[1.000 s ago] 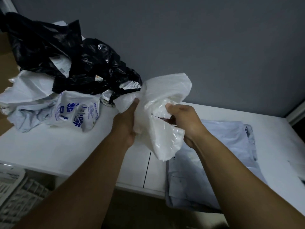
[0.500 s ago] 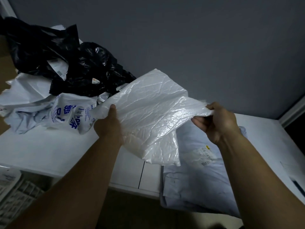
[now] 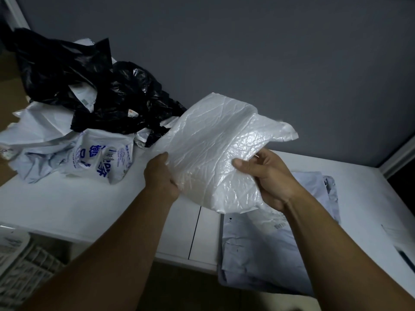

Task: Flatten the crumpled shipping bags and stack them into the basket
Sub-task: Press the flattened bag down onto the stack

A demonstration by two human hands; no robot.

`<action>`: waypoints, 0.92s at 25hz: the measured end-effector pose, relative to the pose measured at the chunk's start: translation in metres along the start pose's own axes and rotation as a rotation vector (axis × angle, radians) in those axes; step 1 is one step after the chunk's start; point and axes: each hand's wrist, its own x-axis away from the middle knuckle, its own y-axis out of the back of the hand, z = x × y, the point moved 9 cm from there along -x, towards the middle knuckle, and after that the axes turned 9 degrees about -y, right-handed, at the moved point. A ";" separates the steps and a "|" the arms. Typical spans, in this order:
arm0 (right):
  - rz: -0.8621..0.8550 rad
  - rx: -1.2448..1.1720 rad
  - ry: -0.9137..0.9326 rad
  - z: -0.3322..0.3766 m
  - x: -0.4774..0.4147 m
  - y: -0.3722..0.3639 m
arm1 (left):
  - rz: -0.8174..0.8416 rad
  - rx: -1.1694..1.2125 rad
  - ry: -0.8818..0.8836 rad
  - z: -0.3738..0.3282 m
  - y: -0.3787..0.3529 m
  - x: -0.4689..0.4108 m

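Note:
A wrinkled white plastic shipping bag (image 3: 215,151) hangs spread out above the white table (image 3: 74,205). My left hand (image 3: 160,178) grips its left edge. My right hand (image 3: 267,176) holds its right side, thumb on top. A heap of crumpled bags lies at the back left: black bags (image 3: 89,86) on top, white and grey ones (image 3: 42,135) below, and a white bag with blue print (image 3: 103,158) in front. Flattened grey bags (image 3: 276,248) lie stacked on the table at the right, under my right forearm. A white slatted basket (image 3: 20,270) shows at the bottom left, below the table.
A grey wall (image 3: 269,52) rises behind the table. The table's front edge runs across the lower middle, with a dark seam (image 3: 194,234) in it. A flat object with a dark stripe (image 3: 404,257) lies at the far right.
From a bunched wad, the white bag was pulled open between both hands. In the last half second my right hand moved in from the far corner to the bag's lower right side.

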 end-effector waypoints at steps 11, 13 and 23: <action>-0.251 0.978 0.729 0.060 0.024 -0.012 | 0.011 -0.317 -0.357 -0.071 -0.025 0.028; -0.402 1.277 0.955 0.062 0.032 -0.020 | 0.288 -0.048 -0.241 -0.076 -0.057 0.053; -0.603 1.494 1.155 0.052 0.050 -0.050 | 0.557 -0.073 -0.042 -0.080 -0.082 0.086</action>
